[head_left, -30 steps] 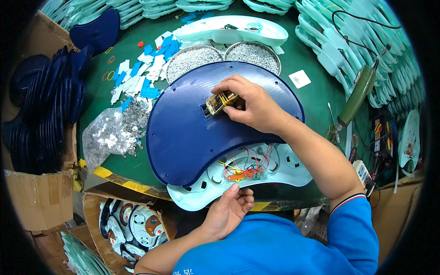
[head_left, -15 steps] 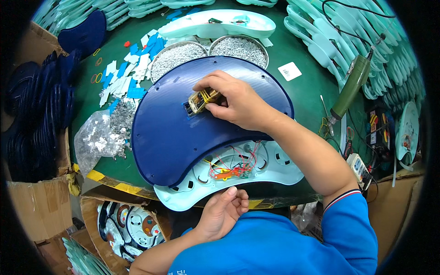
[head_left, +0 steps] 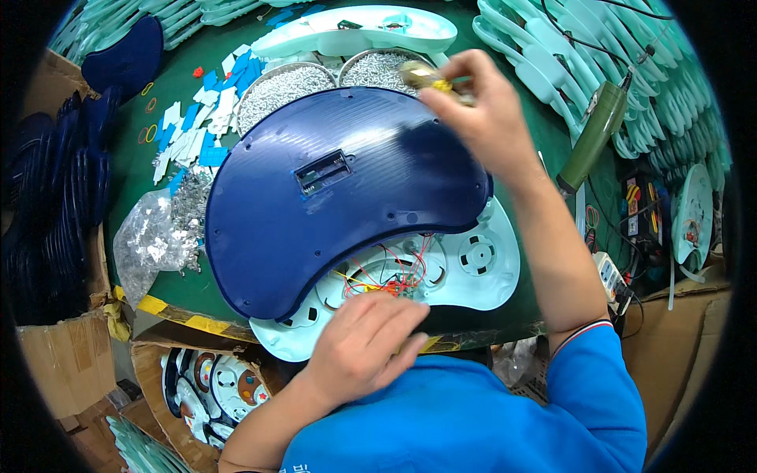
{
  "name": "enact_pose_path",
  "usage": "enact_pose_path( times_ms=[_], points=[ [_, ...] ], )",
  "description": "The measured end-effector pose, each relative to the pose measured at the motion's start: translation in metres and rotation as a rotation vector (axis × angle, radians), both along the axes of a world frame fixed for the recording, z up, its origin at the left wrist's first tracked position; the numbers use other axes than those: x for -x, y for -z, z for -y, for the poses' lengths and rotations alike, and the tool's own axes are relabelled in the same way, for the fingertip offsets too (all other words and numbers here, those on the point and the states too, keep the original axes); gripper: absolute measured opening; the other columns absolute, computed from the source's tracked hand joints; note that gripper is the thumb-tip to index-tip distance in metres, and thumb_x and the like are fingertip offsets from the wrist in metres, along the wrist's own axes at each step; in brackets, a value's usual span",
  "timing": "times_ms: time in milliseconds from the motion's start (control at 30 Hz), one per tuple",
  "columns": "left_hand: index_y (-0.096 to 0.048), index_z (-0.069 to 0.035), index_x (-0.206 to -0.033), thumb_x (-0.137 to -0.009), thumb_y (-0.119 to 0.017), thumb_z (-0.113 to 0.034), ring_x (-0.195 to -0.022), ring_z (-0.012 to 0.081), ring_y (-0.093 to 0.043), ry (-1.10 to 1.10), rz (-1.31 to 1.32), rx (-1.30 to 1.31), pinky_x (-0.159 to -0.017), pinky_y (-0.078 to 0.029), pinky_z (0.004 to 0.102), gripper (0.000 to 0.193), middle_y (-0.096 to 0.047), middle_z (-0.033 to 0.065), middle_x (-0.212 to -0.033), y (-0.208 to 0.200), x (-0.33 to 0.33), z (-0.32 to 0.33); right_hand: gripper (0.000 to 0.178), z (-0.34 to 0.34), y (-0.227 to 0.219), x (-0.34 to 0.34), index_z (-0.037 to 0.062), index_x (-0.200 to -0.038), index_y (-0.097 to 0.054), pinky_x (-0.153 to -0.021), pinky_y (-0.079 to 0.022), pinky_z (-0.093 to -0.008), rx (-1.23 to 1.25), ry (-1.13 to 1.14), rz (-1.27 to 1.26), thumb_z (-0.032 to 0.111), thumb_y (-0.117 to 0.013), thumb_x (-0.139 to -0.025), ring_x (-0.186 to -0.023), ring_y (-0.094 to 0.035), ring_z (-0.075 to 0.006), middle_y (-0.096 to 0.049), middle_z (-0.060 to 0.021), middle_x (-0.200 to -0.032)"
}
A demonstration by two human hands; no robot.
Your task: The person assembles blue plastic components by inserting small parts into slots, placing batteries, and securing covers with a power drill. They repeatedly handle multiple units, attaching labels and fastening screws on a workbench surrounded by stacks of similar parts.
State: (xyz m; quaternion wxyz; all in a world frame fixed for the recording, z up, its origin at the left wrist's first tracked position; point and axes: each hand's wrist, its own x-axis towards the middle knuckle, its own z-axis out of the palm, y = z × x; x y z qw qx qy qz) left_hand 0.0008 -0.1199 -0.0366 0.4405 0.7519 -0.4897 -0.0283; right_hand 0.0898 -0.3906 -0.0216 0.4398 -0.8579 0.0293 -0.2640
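right hand (head_left: 485, 110) raised over the far edge of the dark blue kidney-shaped cover (head_left: 339, 197), fingers (head_left: 461, 83) pinched on a small brass-coloured part (head_left: 422, 75) with a yellow bit, blurred. just beyond those fingertips, two round trays of silvery screws (head_left: 315, 79). left hand (head_left: 367, 343) resting at the near edge of the pale mint base (head_left: 473, 260), fingers (head_left: 394, 315) loosely together, gripping nothing, tips touching red and yellow wires (head_left: 386, 276). to the right of the raised fingers, a green electric screwdriver (head_left: 591, 134).

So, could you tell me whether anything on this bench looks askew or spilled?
The dark blue cover sits askew on the pale shell, leaving its red and yellow wires exposed. Small silvery parts lie spilled beside a clear bag.
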Motion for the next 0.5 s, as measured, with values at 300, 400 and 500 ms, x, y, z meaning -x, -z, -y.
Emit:
enact_pose_path(
  times_ms=[300, 400, 500],
  points=[
    [-0.069, -0.005, -0.088, -0.075, -0.071, -0.003, -0.09, 0.028, -0.062, -0.421, 0.184, -0.157, -0.079, -0.049, 0.0387, 0.013, -0.068, 0.0097, -0.09, -0.019, -0.045, -0.036, 0.022, 0.08, 0.078, 0.039, 0.0022, -0.09, -0.06, -0.069, -0.049, -0.0403, 0.776, 0.315, -0.056, 0.021, -0.071, -0.085, -0.078, -0.063, -0.0299, -0.063, -0.0138, -0.087],
    [-0.061, 0.001, -0.119, -0.085, -0.071, -0.014, -0.101, 0.0373, -0.06, -0.859, 0.484, -0.456, -0.092, -0.047, 0.0435, 0.039, -0.064, 0.0179, -0.114, -0.015, -0.076, -0.07, 0.025, 0.048, 0.046, 0.028, 0.0, -0.095, -0.066, -0.071, -0.05, -0.0366, 0.028, 0.186, -0.216, 0.025, -0.065, -0.091, -0.078, -0.065, -0.0247, -0.067, -0.0141, -0.086],
    [-0.055, 0.005, -0.131, -0.092, -0.069, -0.027, -0.101, 0.0338, -0.064, -0.988, -0.072, -0.391, -0.091, -0.05, 0.041, 0.052, -0.066, 0.024, -0.112, -0.012, -0.084, -0.085, 0.04, 0.018, 0.03, 0.025, -0.0004, -0.113, -0.066, -0.079, -0.051, -0.0376, 0.067, 0.01, -0.24, 0.034, -0.065, -0.091, -0.088, -0.068, -0.0278, -0.07, -0.0199, -0.093]
  ],
)
